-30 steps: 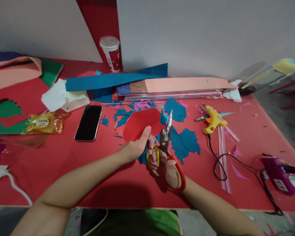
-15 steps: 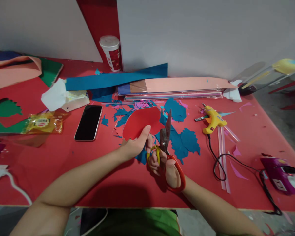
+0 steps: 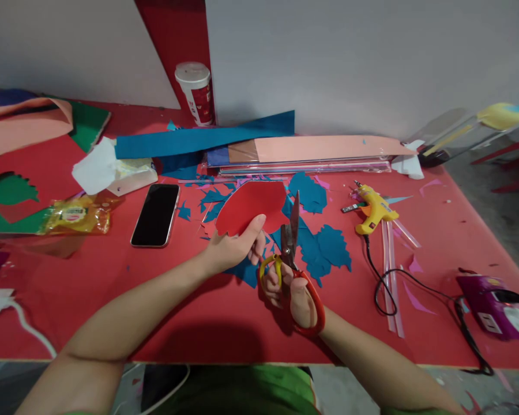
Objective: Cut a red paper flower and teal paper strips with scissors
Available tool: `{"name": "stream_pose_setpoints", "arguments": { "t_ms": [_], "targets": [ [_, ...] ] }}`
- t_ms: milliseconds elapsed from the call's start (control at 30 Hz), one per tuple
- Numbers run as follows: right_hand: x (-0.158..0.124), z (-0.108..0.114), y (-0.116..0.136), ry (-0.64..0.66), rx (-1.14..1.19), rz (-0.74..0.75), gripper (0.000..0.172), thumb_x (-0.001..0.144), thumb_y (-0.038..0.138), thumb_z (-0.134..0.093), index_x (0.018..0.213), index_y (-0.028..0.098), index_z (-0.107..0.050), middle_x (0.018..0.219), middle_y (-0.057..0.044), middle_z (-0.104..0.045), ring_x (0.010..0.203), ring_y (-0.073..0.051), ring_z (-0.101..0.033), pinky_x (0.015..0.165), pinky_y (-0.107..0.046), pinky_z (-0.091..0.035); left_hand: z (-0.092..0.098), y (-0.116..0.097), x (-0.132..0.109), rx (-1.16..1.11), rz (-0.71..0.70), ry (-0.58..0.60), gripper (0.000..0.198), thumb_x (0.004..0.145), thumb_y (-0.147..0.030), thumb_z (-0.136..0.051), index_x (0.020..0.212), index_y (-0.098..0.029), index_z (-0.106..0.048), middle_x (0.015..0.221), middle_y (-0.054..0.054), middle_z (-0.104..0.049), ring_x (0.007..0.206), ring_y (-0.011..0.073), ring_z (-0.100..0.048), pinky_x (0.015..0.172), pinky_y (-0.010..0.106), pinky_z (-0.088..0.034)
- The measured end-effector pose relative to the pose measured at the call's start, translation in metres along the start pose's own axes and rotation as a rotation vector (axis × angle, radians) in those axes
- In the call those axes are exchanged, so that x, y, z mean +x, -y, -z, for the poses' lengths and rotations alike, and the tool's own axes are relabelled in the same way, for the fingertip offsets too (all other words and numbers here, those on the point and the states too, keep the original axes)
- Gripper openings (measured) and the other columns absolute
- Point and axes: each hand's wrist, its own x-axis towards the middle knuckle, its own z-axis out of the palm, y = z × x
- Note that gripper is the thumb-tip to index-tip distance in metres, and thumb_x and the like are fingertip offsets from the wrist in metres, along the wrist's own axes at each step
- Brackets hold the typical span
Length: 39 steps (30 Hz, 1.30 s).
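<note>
My left hand (image 3: pixel 233 249) pinches a rounded red paper piece (image 3: pixel 253 206), thumb on top, holding it just above the red table (image 3: pixel 112 288). My right hand (image 3: pixel 292 291) grips red-and-yellow-handled scissors (image 3: pixel 292 253), fingers through the loops. The blades point away from me, nearly closed, right beside the paper's right edge. Blue paper scraps (image 3: pixel 324 248) lie under and around both hands.
A black phone (image 3: pixel 156 215) and a yellow snack packet (image 3: pixel 75 215) lie to the left. A yellow glue gun (image 3: pixel 374 210) with black cord, glue sticks and a purple power strip (image 3: pixel 493 302) sit on the right. Blue and pink paper strips and a cup (image 3: pixel 195 92) are by the wall.
The red paper has been turned and lifted slightly away from me in my left hand. The scissor blades have closed a little beside it.
</note>
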Motion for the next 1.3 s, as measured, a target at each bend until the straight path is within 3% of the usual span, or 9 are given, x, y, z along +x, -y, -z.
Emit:
{"name": "stream_pose_setpoints", "arguments": {
  "t_ms": [167, 367, 733, 867, 1100, 1300],
  "targets": [
    [0.002, 0.003, -0.007, -0.007, 0.015, 0.045, 0.055, 0.067, 0.075, -0.038, 0.072, 0.021, -0.036, 0.057, 0.008, -0.022, 0.041, -0.005, -0.017, 0.033, -0.017, -0.018, 0.002, 0.002, 0.001, 0.014, -0.007, -0.001, 0.055, 0.086, -0.043, -0.031, 0.038, -0.019, -0.044, 0.034, -0.004, -0.044, 0.036, 0.0069, -0.045, 0.052, 0.018, -0.044],
    [0.003, 0.003, -0.007, -0.038, -0.068, 0.096, 0.057, 0.067, 0.077, -0.035, 0.07, 0.02, -0.038, 0.053, 0.007, -0.031, 0.037, -0.006, -0.029, 0.034, -0.019, -0.028, 0.004, 0.003, 0.002, 0.05, -0.052, -0.026, 0.053, 0.086, -0.039, -0.032, 0.039, -0.018, -0.045, 0.034, -0.004, -0.045, 0.036, 0.006, -0.046, 0.052, 0.017, -0.043],
    [0.005, -0.002, -0.001, -0.144, -0.184, 0.101, 0.057, 0.068, 0.077, -0.032, 0.056, 0.021, -0.03, 0.041, 0.008, -0.026, 0.031, -0.006, -0.025, 0.029, -0.019, -0.02, 0.013, -0.003, 0.006, 0.083, -0.034, 0.018, 0.054, 0.087, -0.035, -0.031, 0.037, -0.017, -0.045, 0.032, -0.004, -0.044, 0.034, 0.0052, -0.044, 0.048, 0.015, -0.041],
    [0.007, 0.003, -0.002, -0.169, -0.239, 0.134, 0.051, 0.075, 0.069, -0.036, 0.061, 0.02, -0.037, 0.042, 0.007, -0.033, 0.031, -0.006, -0.029, 0.029, -0.019, -0.023, 0.018, -0.002, 0.006, 0.071, -0.073, 0.0, 0.054, 0.086, -0.036, -0.034, 0.037, -0.017, -0.045, 0.031, -0.004, -0.042, 0.033, 0.0049, -0.042, 0.048, 0.016, -0.041],
    [0.012, 0.004, 0.004, -0.018, -0.118, 0.031, 0.036, 0.079, 0.053, -0.05, 0.081, 0.018, -0.045, 0.062, 0.004, -0.048, 0.04, -0.006, -0.047, 0.039, -0.019, -0.037, 0.036, -0.007, 0.009, 0.052, -0.105, -0.004, 0.052, 0.084, -0.033, -0.04, 0.035, -0.017, -0.045, 0.028, -0.003, -0.041, 0.029, 0.0051, -0.04, 0.044, 0.017, -0.038],
    [0.01, 0.004, 0.006, 0.023, -0.028, -0.083, 0.054, 0.065, 0.065, -0.055, 0.09, 0.018, -0.048, 0.075, 0.002, -0.045, 0.046, -0.006, -0.047, 0.041, -0.02, -0.04, 0.052, -0.003, 0.012, 0.003, -0.14, -0.023, 0.052, 0.083, -0.033, -0.043, 0.033, -0.017, -0.043, 0.028, -0.003, -0.039, 0.027, 0.0049, -0.038, 0.042, 0.02, -0.036]
  ]
}}
